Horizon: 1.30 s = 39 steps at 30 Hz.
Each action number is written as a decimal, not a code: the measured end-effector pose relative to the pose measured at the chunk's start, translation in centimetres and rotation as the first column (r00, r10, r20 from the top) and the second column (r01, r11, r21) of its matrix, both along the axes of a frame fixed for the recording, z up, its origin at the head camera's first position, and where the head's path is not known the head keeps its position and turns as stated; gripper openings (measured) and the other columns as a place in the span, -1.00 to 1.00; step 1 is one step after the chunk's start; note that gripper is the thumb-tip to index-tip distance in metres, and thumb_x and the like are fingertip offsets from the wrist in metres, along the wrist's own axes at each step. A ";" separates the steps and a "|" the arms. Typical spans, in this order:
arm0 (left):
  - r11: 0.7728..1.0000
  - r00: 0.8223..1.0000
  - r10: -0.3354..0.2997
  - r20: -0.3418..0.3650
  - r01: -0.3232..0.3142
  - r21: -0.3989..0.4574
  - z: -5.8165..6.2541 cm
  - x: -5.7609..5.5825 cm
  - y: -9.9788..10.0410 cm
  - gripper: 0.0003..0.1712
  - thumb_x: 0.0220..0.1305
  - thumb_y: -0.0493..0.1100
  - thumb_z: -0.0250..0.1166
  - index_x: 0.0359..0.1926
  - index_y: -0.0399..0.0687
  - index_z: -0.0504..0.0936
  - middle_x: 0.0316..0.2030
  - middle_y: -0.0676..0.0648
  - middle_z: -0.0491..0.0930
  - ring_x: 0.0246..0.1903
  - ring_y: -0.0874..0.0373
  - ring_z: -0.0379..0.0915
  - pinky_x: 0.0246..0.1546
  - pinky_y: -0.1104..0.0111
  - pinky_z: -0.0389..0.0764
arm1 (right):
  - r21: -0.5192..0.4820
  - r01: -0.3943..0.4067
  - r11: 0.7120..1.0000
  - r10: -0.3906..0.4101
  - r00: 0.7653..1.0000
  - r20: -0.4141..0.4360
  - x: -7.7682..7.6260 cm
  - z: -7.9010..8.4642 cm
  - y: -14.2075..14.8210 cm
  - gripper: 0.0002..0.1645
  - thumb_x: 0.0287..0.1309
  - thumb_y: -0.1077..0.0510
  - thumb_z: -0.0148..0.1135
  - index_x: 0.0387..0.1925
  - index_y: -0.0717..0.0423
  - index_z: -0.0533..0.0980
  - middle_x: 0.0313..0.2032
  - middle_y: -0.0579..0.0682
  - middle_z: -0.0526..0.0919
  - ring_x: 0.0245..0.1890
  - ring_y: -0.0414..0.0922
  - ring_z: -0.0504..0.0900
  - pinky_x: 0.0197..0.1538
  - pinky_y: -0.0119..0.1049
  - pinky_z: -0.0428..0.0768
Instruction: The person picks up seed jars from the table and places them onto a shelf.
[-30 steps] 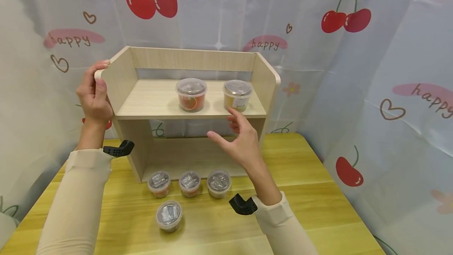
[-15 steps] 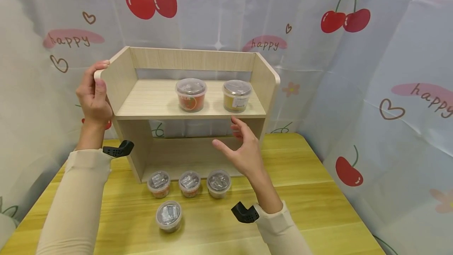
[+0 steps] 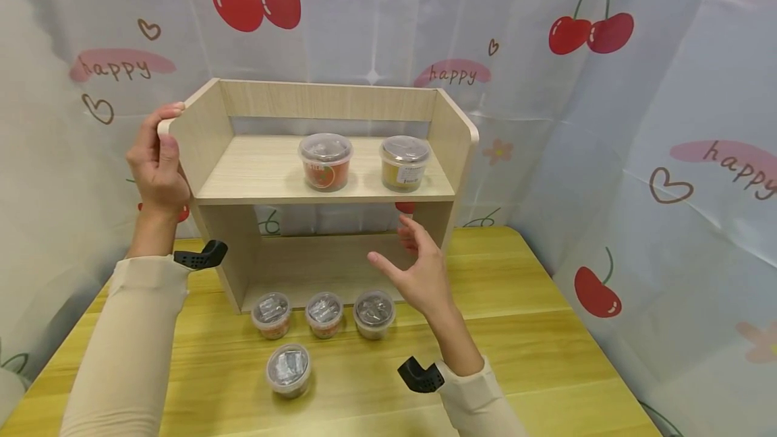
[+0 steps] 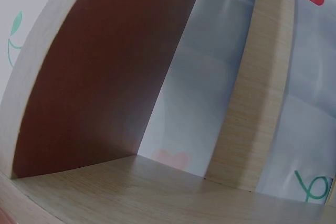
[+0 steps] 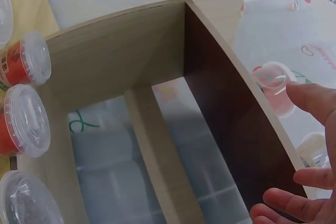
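My left hand (image 3: 159, 164) grips the upper front corner of the left side panel of a pale wooden two-tier shelf (image 3: 328, 199), thumb on the inner face. My right hand (image 3: 421, 272) hovers before the lower tier at the right, thumb and fingers spread with nothing between them. Above it on the upper tier stand an orange-labelled lidded plastic tub (image 3: 326, 164) and a yellow-labelled lidded tub (image 3: 405, 166), side by side. In the right wrist view the right fingers (image 5: 294, 203) overlap the edge of the upper board.
In front of the shelf, a row of lidded tubs stands on the yellow wooden table: a left tub (image 3: 272, 315), a middle tub (image 3: 324, 315) and a right tub (image 3: 373, 315). Nearer sits another lidded tub (image 3: 289, 371). A cherry-print curtain (image 3: 364, 32) hangs behind.
My right hand has moved down and slightly right, away from the yellow-labelled tub, to below the upper board. The left hand keeps its grip on the side panel. Both upper tubs stay put.
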<state>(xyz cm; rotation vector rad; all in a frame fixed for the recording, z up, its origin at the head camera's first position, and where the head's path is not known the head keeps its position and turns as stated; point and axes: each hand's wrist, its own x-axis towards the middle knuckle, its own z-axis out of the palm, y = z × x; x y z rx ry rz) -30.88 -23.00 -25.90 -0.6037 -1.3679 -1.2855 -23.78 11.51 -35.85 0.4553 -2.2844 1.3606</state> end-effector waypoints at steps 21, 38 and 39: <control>1.000 1.000 0.004 0.009 -0.004 -0.007 0.0 0.0 0.0 -0.54 0.20 -0.32 -0.12 -0.01 -0.54 0.52 0.00 -0.19 0.64 -0.07 0.12 0.50 -0.04 0.43 0.40 | -0.012 0.033 0.999 -0.031 0.993 0.113 0.7 -3.5 0.8 -0.06 -0.02 -0.05 0.53 0.35 0.16 0.34 0.10 0.15 0.56 0.08 0.14 0.54 0.15 -0.01 0.47; 1.000 1.000 0.006 0.014 -0.005 -0.018 0.1 0.3 0.0 -0.53 0.20 -0.32 -0.13 0.01 -0.54 0.51 0.00 -0.19 0.63 -0.08 0.13 0.49 -0.05 0.43 0.41 | -0.016 0.051 0.999 -0.047 0.981 0.187 0.9 -6.4 1.3 -0.06 0.00 -0.09 0.50 0.35 0.18 0.33 0.09 0.16 0.56 0.05 0.14 0.55 0.12 0.02 0.49; 1.000 1.000 0.006 0.013 -0.006 -0.019 0.1 0.3 0.0 -0.53 0.20 -0.32 -0.13 0.01 -0.55 0.51 0.00 -0.19 0.63 -0.08 0.13 0.49 -0.05 0.42 0.41 | -0.014 0.052 0.999 -0.048 0.981 0.190 0.9 -6.6 1.3 -0.05 0.00 -0.09 0.50 0.35 0.19 0.33 0.09 0.17 0.56 0.04 0.14 0.55 0.12 0.03 0.49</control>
